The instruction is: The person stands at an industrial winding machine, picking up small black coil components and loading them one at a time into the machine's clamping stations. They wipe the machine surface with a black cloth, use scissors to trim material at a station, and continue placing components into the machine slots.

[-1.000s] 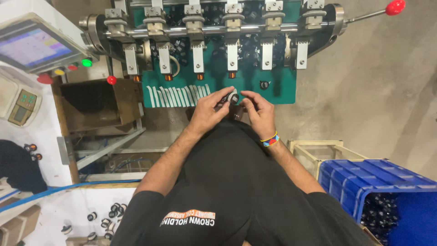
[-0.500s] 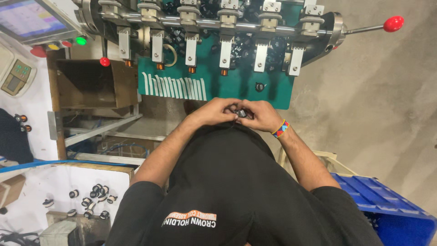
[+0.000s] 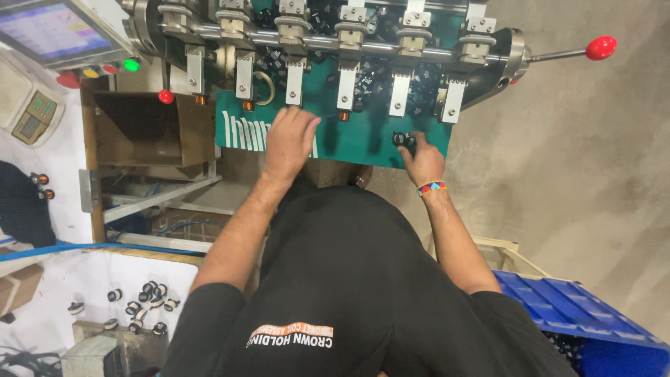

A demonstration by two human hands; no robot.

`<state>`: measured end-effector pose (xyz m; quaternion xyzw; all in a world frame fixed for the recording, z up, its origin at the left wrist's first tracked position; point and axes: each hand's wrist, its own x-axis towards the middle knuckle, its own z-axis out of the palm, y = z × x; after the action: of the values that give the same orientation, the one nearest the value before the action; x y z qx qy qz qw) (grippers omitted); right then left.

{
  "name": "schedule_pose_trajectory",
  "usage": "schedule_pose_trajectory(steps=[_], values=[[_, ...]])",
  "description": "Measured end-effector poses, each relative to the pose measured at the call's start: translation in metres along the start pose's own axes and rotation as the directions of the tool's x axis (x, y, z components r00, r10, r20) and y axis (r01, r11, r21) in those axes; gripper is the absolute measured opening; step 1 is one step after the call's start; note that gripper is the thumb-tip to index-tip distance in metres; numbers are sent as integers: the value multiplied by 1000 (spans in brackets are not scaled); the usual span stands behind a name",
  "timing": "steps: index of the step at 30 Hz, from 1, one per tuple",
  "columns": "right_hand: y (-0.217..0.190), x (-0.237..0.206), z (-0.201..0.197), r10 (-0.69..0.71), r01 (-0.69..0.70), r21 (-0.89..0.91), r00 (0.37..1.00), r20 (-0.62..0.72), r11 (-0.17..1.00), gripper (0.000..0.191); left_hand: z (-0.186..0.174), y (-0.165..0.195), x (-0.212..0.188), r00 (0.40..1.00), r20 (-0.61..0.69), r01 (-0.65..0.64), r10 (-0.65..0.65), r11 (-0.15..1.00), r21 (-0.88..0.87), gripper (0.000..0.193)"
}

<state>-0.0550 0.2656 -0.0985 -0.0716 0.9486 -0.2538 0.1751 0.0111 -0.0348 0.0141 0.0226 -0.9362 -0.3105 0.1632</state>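
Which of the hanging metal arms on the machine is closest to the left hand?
The third metal arm from the left: it hangs just above the left hand, whose fingertips reach the green panel beneath it. The rest hang further to either side.

Screen (image 3: 52,31) at top-left corner of the machine: tilted rectangle, grey bezel, display lit blue, pink and white. Below it, small beige control panel (image 3: 31,115) with a green readout. Open brown cardboard box (image 3: 150,129) just right of that.

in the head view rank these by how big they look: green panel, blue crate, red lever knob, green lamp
1. green panel
2. blue crate, though it is cut off by the frame and nearer the camera, so its place is unsure
3. red lever knob
4. green lamp, clearly smaller than the knob
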Motion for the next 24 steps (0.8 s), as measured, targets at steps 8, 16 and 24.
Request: schedule_pose_trajectory(steps=[8,16,24], values=[[-80,-3,7,-471,424,519,881,-46,742,45,105,-21,3,617,590,745,-522,144,-652,14],[-121,32,50,-219,-275,864,894,391,423,44,67,-55,-10,436,867,888,-241,271,-371,18],[-147,3,58,178,-360,881,931,318,308,42,31,-67,-29,909,392,337,-145,808,-483,19]])
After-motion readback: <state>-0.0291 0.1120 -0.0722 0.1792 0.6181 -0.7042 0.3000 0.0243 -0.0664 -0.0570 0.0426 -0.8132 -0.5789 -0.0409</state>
